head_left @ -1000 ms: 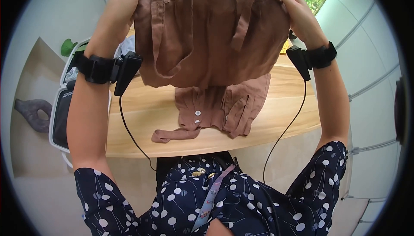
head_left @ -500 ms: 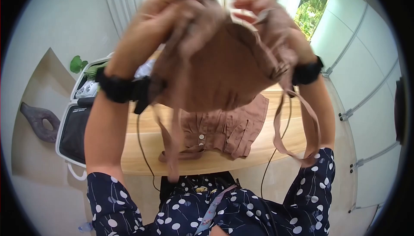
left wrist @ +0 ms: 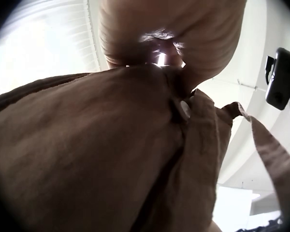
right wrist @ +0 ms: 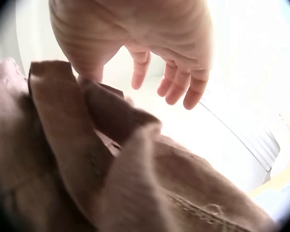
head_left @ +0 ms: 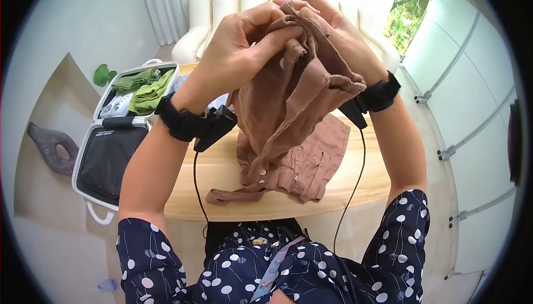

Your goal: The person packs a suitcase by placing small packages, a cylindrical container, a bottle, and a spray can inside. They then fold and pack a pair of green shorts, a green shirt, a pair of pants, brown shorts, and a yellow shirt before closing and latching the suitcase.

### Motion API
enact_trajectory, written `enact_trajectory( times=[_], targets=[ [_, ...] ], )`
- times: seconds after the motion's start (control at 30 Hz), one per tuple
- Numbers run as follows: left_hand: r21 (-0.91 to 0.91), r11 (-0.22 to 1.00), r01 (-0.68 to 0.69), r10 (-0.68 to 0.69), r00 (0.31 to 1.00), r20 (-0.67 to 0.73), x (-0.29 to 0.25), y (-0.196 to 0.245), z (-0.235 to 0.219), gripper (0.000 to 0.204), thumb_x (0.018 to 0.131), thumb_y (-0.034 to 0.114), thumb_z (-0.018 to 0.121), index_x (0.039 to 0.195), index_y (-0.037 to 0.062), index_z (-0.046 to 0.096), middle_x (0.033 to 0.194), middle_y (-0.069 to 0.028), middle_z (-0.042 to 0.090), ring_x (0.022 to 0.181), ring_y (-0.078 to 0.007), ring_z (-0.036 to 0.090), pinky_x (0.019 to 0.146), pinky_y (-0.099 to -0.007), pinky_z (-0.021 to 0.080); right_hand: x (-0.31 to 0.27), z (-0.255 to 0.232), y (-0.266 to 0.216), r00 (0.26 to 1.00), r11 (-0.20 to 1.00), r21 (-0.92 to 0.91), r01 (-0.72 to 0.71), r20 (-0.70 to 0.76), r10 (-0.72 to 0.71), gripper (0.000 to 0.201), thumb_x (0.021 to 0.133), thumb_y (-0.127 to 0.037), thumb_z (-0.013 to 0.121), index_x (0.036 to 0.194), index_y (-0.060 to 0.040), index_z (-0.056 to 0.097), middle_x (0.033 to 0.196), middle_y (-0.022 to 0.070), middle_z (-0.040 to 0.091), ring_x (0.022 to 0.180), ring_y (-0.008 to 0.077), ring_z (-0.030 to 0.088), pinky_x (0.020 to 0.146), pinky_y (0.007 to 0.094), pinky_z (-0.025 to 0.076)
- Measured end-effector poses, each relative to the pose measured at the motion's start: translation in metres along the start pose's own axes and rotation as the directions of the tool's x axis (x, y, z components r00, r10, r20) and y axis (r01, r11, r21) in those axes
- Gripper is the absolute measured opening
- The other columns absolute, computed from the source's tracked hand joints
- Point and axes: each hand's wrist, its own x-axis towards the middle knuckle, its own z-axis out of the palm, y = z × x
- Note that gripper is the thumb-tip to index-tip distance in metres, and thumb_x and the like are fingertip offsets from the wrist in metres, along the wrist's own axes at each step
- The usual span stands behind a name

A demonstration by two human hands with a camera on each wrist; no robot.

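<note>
In the head view my left hand (head_left: 252,40) pinches the gathered top edge of a brown garment with straps (head_left: 294,98), thumb on the near side. The garment hangs bunched over the table; a white button shows on it in the left wrist view, beside a strap (left wrist: 198,150). My right hand (head_left: 333,29) is at the far side of the same edge. The right wrist view shows its fingers (right wrist: 176,87) straight and off the cloth, the thumb touching the garment (right wrist: 121,111). A second brown garment (head_left: 316,165), with buttons and a strap, lies flat below, partly covered.
A wooden table (head_left: 183,198) stands in front of me. At its left, an open suitcase (head_left: 83,176) holds green and white clothes. White chairs (head_left: 200,21) stand behind the table. Black cables (head_left: 197,193) run down from both wrist cameras.
The garment, held spread wide a second ago, has been brought together and bunched. Both hands have moved inward to its top edge, and the right fingers have straightened away from the cloth.
</note>
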Motion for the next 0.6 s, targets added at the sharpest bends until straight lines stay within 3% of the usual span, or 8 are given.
enact_trajectory(
  times=[0.07, 0.17, 0.23, 0.27, 0.3, 0.37, 0.47, 0.6],
  targets=[
    [0.033, 0.999, 0.015, -0.014, 0.999, -0.037, -0.003, -0.006, -0.002, 0.012, 0.092, 0.009, 0.060, 0.095, -0.0012, 0.063, 0.083, -0.0018, 0.065, 0.076, -0.0049, 0.059, 0.069, -0.0185, 0.047, -0.003, -0.016, 0.005, 0.988, 0.994, -0.019, -0.105, 0.112, 0.106, 0.047, 0.100, -0.032, 0.044, 0.136, -0.0030, 0.041, 0.131, 0.0141, 0.052, 0.112, 0.0154, 0.056, 0.096, 0.0258, 0.046],
    [0.040, 0.999, 0.000, 0.005, 0.992, -0.127, -0.006, -0.012, -0.003, 0.012, 0.090, 0.010, 0.062, 0.094, -0.0004, 0.064, 0.075, -0.0031, 0.066, 0.069, -0.0056, 0.059, 0.062, -0.0195, 0.047, -0.012, -0.020, -0.003, 0.956, 0.955, 0.087, -0.283, 0.106, 0.274, 0.052, 0.100, -0.042, 0.039, 0.136, -0.0031, 0.043, 0.128, 0.0132, 0.054, 0.113, 0.0157, 0.055, 0.097, 0.0282, 0.045],
    [0.253, 0.959, 0.127, -0.098, 0.987, -0.123, -0.008, -0.007, -0.006, 0.009, 0.092, 0.006, 0.059, 0.096, 0.0001, 0.063, 0.084, 0.0016, 0.064, 0.078, -0.0015, 0.057, 0.067, -0.0159, 0.046, -0.017, -0.018, -0.010, 0.935, 0.939, 0.025, -0.343, 0.109, 0.338, 0.056, 0.100, -0.047, 0.035, 0.133, -0.0026, 0.045, 0.125, 0.0120, 0.055, 0.111, 0.0146, 0.055, 0.095, 0.0280, 0.044],
    [0.333, 0.939, 0.081, -0.039, 0.991, -0.131, -0.009, -0.007, -0.006, 0.009, 0.091, 0.008, 0.061, 0.095, 0.0006, 0.064, 0.080, 0.0019, 0.065, 0.074, -0.0012, 0.058, 0.064, -0.0160, 0.047, -0.020, -0.015, -0.012, 0.974, 0.937, -0.294, -0.187, 0.068, 0.216, 0.055, 0.100, -0.046, 0.036, 0.132, -0.0025, 0.047, 0.123, 0.0117, 0.057, 0.110, 0.0138, 0.055, 0.094, 0.0271, 0.044],
    [0.332, 0.940, 0.085, -0.043, 0.990, -0.133, -0.010, -0.008, -0.006, 0.009, 0.091, 0.008, 0.061, 0.095, 0.0006, 0.064, 0.080, 0.0019, 0.065, 0.074, -0.0012, 0.058, 0.064, -0.0160, 0.047, -0.021, -0.013, -0.013, 0.994, 0.810, -0.586, -0.021, 0.071, 0.077, 0.053, 0.100, -0.045, 0.037, 0.130, -0.0024, 0.048, 0.120, 0.0114, 0.058, 0.108, 0.0130, 0.055, 0.092, 0.0261, 0.043],
    [0.439, 0.897, 0.044, 0.021, 0.990, -0.142, -0.012, -0.010, -0.006, 0.009, 0.090, 0.007, 0.062, 0.095, 0.0008, 0.064, 0.078, 0.0012, 0.065, 0.073, -0.0014, 0.058, 0.062, -0.0159, 0.047, -0.021, -0.013, -0.010, 0.997, 0.817, -0.576, -0.035, 0.040, 0.071, 0.047, 0.098, -0.040, 0.045, 0.126, -0.0022, 0.051, 0.113, 0.0097, 0.059, 0.106, 0.0128, 0.055, 0.090, 0.0266, 0.043],
    [0.421, 0.904, 0.076, 0.001, 0.984, -0.180, -0.014, -0.010, -0.006, 0.008, 0.089, 0.006, 0.063, 0.096, 0.0009, 0.064, 0.077, 0.0000, 0.066, 0.073, -0.0017, 0.059, 0.061, -0.0165, 0.047, -0.026, -0.004, -0.022, 0.989, 0.729, -0.681, -0.074, 0.042, 0.140, 0.048, 0.086, -0.033, 0.068, 0.121, -0.0027, 0.054, 0.106, 0.0061, 0.059, 0.099, 0.0143, 0.058, 0.086, 0.0281, 0.047],
    [0.368, 0.926, 0.085, -0.017, 0.983, -0.184, -0.018, -0.009, 0.002, 0.009, 0.089, 0.005, 0.063, 0.096, 0.0003, 0.065, 0.078, -0.0005, 0.067, 0.073, -0.0025, 0.060, 0.061, -0.0166, 0.048, -0.022, -0.002, -0.012, 0.996, 0.693, -0.721, -0.001, 0.063, 0.068, 0.053, 0.082, -0.036, 0.072, 0.120, -0.0034, 0.055, 0.102, 0.0053, 0.061, 0.093, 0.0124, 0.059, 0.076, 0.0250, 0.050]
  ],
)
